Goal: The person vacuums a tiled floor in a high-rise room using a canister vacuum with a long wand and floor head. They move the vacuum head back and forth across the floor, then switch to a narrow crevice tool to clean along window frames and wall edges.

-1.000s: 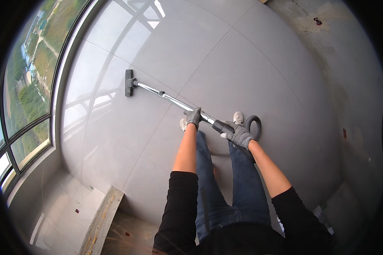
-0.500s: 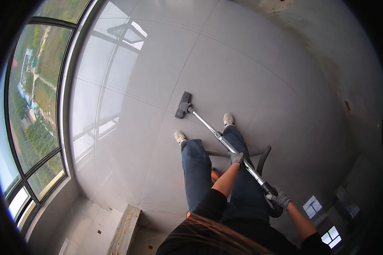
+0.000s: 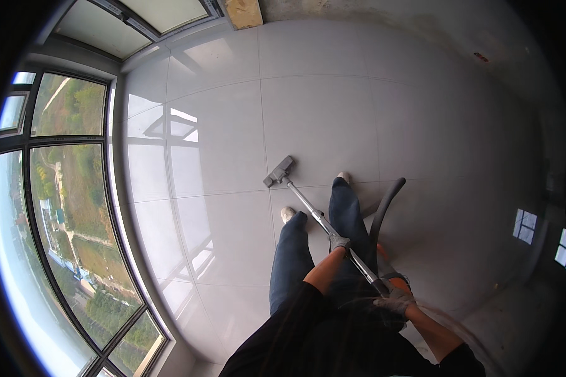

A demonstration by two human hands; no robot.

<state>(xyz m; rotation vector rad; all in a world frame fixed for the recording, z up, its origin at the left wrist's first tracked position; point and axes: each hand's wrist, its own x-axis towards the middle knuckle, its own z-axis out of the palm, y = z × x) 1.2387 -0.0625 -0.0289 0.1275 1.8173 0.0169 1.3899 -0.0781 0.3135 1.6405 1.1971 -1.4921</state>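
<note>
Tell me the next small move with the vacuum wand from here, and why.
Probably push the floor head forward across the tile. It sits just ahead of the shoes, and open grey floor lies beyond it. The left hand grips the metal wand mid-length, the right hand its rear end by the hose.

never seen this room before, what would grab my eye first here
The person stands mid-frame on a glossy pale tiled floor, both gloved hands on a vacuum wand: the left hand midway along the metal tube, the right hand at its upper end. The floor head rests on the tiles just ahead of the shoes, with a dark hose arcing up on the right. Along the left, a tall curved window looks far down on green land and buildings.
</note>
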